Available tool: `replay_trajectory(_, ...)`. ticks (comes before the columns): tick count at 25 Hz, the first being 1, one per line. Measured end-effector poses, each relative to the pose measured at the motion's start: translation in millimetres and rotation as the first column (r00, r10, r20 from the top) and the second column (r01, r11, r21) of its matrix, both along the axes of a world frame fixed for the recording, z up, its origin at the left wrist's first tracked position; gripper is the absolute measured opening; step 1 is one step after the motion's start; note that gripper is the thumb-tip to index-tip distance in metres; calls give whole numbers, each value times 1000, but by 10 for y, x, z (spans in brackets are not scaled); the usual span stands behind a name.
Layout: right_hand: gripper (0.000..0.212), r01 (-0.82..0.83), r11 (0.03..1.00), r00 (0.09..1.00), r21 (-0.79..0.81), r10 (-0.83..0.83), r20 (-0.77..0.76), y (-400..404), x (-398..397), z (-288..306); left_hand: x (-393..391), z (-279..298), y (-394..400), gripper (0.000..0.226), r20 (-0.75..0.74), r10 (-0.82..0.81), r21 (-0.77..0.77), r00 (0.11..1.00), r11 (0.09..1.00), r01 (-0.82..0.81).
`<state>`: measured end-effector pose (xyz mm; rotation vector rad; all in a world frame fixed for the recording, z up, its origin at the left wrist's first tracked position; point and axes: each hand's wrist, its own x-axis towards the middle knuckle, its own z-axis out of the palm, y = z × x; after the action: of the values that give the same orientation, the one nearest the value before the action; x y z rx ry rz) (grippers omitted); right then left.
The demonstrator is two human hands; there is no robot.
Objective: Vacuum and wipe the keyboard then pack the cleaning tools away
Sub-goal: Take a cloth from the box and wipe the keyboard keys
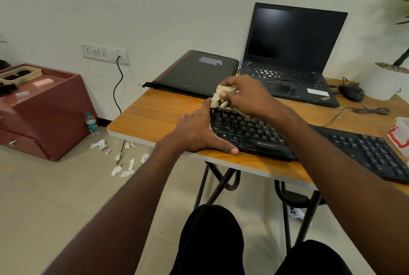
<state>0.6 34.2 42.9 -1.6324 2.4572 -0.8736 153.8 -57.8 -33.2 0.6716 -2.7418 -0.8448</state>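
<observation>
A black Zebronics keyboard [254, 135] lies slanted near the front edge of the wooden table [155, 115]. My right hand [245, 95] holds a crumpled beige cloth [218, 97] over the keyboard's far left corner. My left hand [199, 133] rests flat against the keyboard's left end, thumb along its front edge, gripping the side. My right forearm covers part of the keys.
An open black laptop [292, 58] and a black laptop sleeve [194, 73] sit at the back. A mouse [350, 92], a white plant pot [385, 80] and a clear box [401, 135] are at the right. Crumpled tissues [121, 168] and a water bottle [91, 124] lie on the floor beside a maroon cabinet [42, 106].
</observation>
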Motion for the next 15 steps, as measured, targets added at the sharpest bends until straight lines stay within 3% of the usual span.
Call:
replay_trajectory(2,26,-41,998,994,-43,45,99,35,-51,-54,7,4,4,152,0,-2,0,1000,1000,2)
replay_trajectory(4,34,-84,996,991,12,82,103,98,-131,-112,7,24,11,157,15,-7,4,1000,1000,7)
replay_trajectory(6,41,-105,993,994,45,103,34,139,-141,-163,5,26,11,158,23,-6,2,1000,1000,6)
replay_trajectory(15,17,-99,974,950,204,153,-271,101,39,-48,9,11,4,154,18,-11,-4,1000,1000,11)
